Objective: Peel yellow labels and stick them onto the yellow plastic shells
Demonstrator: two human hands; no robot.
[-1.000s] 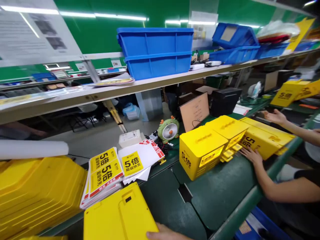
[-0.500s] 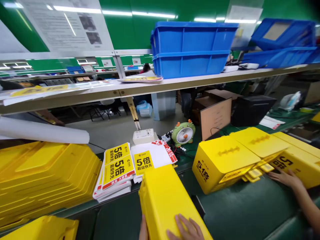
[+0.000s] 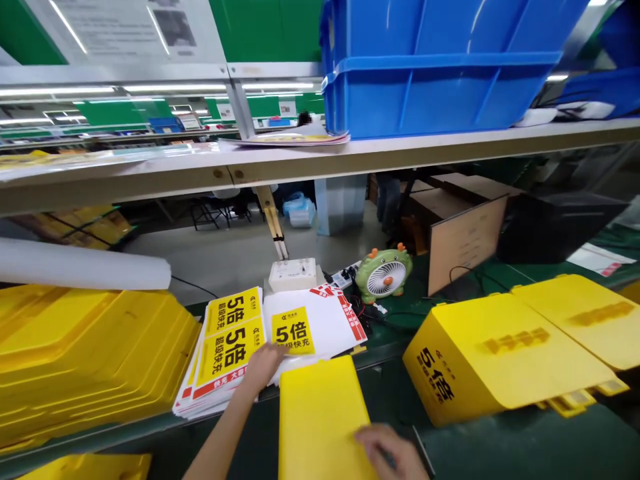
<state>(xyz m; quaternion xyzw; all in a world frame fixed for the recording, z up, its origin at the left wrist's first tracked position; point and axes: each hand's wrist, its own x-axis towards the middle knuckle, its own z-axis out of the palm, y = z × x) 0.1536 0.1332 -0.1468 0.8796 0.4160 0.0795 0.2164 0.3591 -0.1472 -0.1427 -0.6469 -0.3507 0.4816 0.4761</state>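
Observation:
A yellow plastic box (image 3: 323,413) lies in front of me, its smooth side up. My left hand (image 3: 267,365) reaches past it to a yellow label (image 3: 294,333) with black print. Its fingers are closed at the label's lower left corner, partly hiding it. The label lies on white sheets with red print (image 3: 327,310). My right hand (image 3: 393,453) is at the right edge of the yellow box, with fingers curled. Something small and dark shows among those fingers; I cannot make out what it is.
Nested yellow boxes (image 3: 95,360) stand on the left, beside a stack of printed sheets (image 3: 227,347). On the right is a labelled yellow box (image 3: 480,360). A green fan (image 3: 384,277) and a white device (image 3: 293,273) stand behind. Blue bins (image 3: 440,93) sit on the shelf (image 3: 310,160) above.
My left hand has left the box's side and moved forward to the label. My right hand has shifted from the box's top to its right edge. The other person's hand has left view.

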